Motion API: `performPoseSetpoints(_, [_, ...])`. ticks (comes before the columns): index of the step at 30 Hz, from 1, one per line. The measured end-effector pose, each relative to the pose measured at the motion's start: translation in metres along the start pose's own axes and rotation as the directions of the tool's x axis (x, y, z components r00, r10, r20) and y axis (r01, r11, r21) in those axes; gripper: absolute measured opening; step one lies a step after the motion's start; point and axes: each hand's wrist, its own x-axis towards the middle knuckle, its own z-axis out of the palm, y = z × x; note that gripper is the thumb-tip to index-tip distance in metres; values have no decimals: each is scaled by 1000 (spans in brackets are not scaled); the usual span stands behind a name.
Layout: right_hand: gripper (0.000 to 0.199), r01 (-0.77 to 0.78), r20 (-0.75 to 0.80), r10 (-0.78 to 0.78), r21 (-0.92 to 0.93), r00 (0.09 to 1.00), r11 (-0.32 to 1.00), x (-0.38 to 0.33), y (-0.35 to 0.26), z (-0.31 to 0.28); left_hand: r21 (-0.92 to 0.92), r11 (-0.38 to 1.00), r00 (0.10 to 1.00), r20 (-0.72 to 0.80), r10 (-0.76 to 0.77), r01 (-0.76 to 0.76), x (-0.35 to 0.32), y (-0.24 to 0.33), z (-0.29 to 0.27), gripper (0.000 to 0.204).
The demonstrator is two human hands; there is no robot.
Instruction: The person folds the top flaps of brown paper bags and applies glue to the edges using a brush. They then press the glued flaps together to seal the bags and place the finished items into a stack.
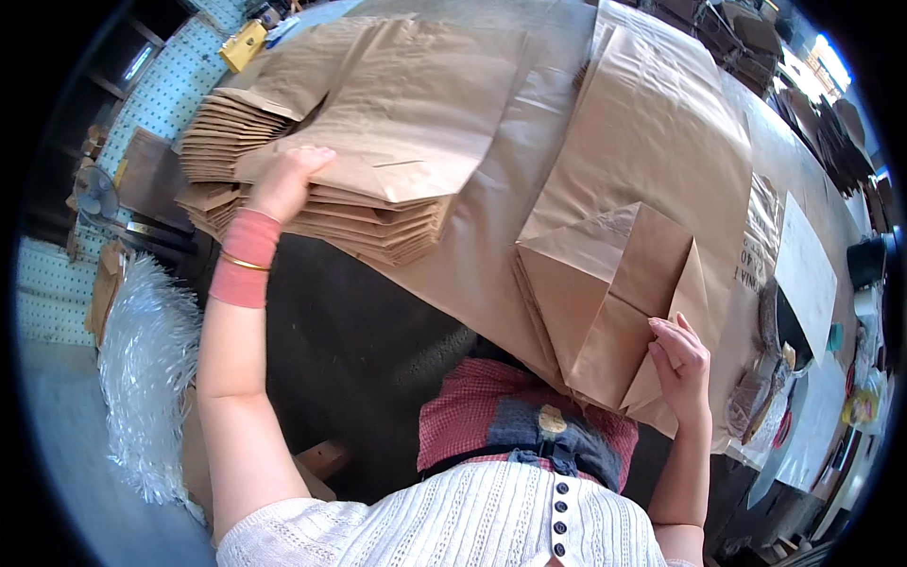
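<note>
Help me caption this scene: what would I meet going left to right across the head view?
Fan → left stack of brown bags with the left hand on it → right stack of brown bags with the right hand at it → pale sheet.

Two hands are counted: one left hand (291, 178) and one right hand (678, 354). One table (557, 66) is counted. At least two stacks of brown paper bags are seen: one left stack (425, 104) and one right stack (652, 113); individual bags are overlapped too closely to be counted. One yellow box (244, 45), one fan (95, 194), one pink wristband (243, 258) and one gold-coloured bangle (244, 261) are also shown.
</note>
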Motion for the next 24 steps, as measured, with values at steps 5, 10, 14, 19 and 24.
performPoseSetpoints(5, [35, -68, -89, 88, 212, 992, 975, -16, 11, -24, 15, 1000, 990, 143, 16, -19, 14, -8, -4, 40])
performPoseSetpoints(10, [38, -197, -46, 196, -20, 980, 980, -16, 13, -69, 445, 894, 980, 152, -130, 50, 7, 124, -37, 74])
performPoseSetpoints(14, [42, -394, -83, 385, -144, 919, 908, -3, 74, -50, -363, 921, 944, 228, 239, -145, 58, 250, 42, 35])
performPoseSetpoints(19, [35, -351, -74, 343, -253, 936, 902, 56, 81, -11, -540, 841, 977, 200, 75, 46, 145, 282, 139, 60])
performPoseSetpoints(24, [16, -351, 267, 351, -51, 897, 935, 53, 102, -48, -563, 824, 831, 487, 271, 61, 167, 236, 118, 17])
